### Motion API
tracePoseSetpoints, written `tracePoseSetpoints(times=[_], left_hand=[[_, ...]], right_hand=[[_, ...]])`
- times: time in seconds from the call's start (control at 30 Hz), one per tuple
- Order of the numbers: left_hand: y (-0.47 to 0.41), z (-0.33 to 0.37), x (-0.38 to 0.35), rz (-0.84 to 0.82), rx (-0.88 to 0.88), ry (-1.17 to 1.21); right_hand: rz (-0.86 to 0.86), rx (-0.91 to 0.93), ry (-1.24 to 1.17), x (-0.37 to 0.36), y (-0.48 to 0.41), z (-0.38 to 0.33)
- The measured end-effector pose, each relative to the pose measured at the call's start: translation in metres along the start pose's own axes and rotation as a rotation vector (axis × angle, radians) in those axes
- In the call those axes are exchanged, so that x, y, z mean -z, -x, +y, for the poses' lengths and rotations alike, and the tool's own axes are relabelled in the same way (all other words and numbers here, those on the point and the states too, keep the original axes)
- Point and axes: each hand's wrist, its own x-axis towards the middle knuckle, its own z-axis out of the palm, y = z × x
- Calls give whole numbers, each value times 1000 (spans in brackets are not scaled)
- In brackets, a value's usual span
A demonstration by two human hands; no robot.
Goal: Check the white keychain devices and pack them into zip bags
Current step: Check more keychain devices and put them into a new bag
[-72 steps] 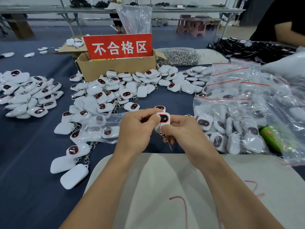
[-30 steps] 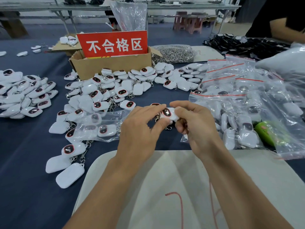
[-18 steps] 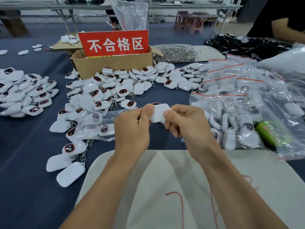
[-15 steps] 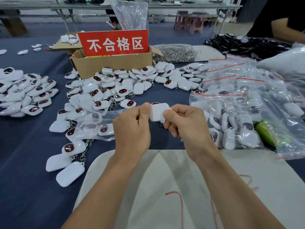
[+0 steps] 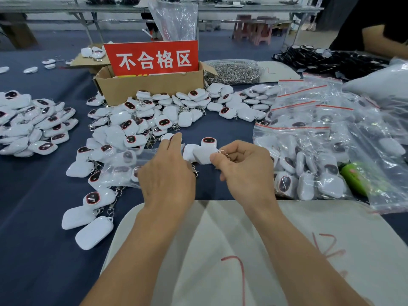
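Right hand [image 5: 245,173] pinched a white keychain device [image 5: 202,154], blank side up, above bench [image 5: 33,206]. Left hand [image 5: 167,173], fingers loose, over zip bag [image 5: 120,171]. Best: spread bag mouth, clasp in last.

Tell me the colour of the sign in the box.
The sign is red with white characters; the head view shows it.

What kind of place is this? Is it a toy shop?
Probably a factory packing workshop, not a shop: heaps of identical white keychain devices, filled zip bags, and a cardboard box with a red sign.
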Motion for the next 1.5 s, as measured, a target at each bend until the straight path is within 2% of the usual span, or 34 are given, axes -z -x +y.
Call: tracePoseSetpoints(times=[0.1,0.17,0.37,0.47,0.57,0.67,0.73,0.83,0.9,0.93,1.03,1.1,1.13,1.23,1.3,1.37,1.5], left_hand=[[-2,-5,1,-67,16,-148],[-5,-9,4,-74,24,-133],[5,4,6,173,-95,321],[9,8,2,169,-146,611],[11,9,2,132,-198,786],[8,11,5,167,-170,848],[4,8,6,258,-87,826],[-7,-5,16,469,74,835],[-13,-14,26,647,50,799],[-15,-17,30,730,16,745],[-15,-20,33,866,-125,551],[-12,-16,23,795,-224,435],[-9,-13,17,695,-254,374],[2,2,-1,169,-210,231],[4,7,-13,-90,-145,180],[3,5,-18,-195,-127,155],[0,1,-19,-223,-133,116]], right_hand=[[2,5,28,-2,1,1],[2,5,23,-2,0,2],[9,81,7,-5,0,2],[-15,166,13,-3,1,2],[-54,301,126,-1,1,5],[-243,376,280,-5,1,4],[-251,363,255,-7,2,3],[64,304,88,1,1,1],[198,272,158,6,-3,3],[182,248,245,6,-4,4],[-55,223,661,-5,-2,13],[-196,252,880,-15,0,17],[-241,249,936,-18,0,18],[-317,241,1009,-21,-3,17],[-348,240,994,-18,-4,16],[-358,274,1013,-15,-4,14],[-296,330,1018,-15,-2,14]])
